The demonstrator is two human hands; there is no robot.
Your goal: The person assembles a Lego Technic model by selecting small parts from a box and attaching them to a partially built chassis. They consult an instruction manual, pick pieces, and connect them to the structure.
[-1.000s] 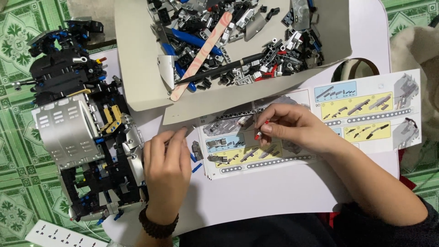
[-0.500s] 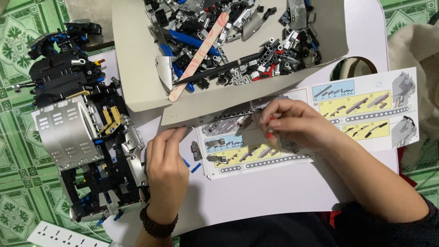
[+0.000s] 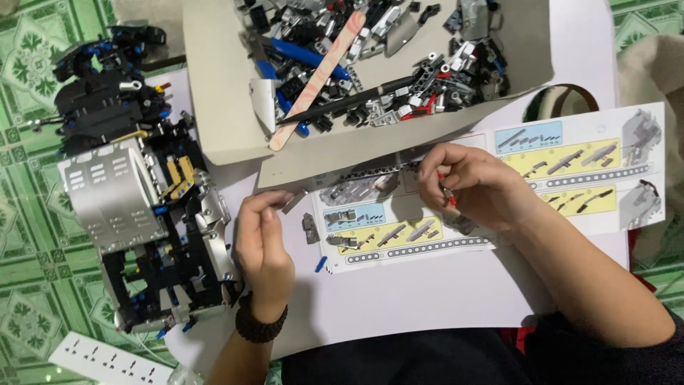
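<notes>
1. Head view looks down on our two hands over a white sheet (image 3: 399, 299) spread on a green patterned floor (image 3: 28, 214), with a printed building guide (image 3: 499, 185) lying across it.

2. Our left hand (image 3: 263, 239) pinches a small grey flat piece (image 3: 293, 201) between thumb and fingertips, closed on it, just left of the guide's edge and right of the model.

3. Our right hand (image 3: 470, 187) rests on the guide, its fingers drawn together around a small red and grey part (image 3: 447, 194); most of that part is hidden by the fingers, so we cannot tell its shape.

4. We judge the step in hand to be fitting small pieces together: each hand holds one, and the two are near each other but apart.

5. A half-built black, silver and blue model vehicle (image 3: 135, 192) stands to the left, touching the left wrist side. A cardboard tray (image 3: 221, 107) of loose parts sits above the hands, with a pink-patterned flat stick (image 3: 317, 78) and a long black axle (image 3: 342, 103) lying in it.

6. A tiny blue pin (image 3: 320, 264) and a grey connector (image 3: 310, 228) lie loose on the sheet between the hands.

7. By our reading, the next move calls for bringing the two held pieces together and lining them up against the guide's diagram, with a light, exact pinch so that neither slips.

8. A white power strip (image 3: 107, 360) lies at the lower left corner.
</notes>
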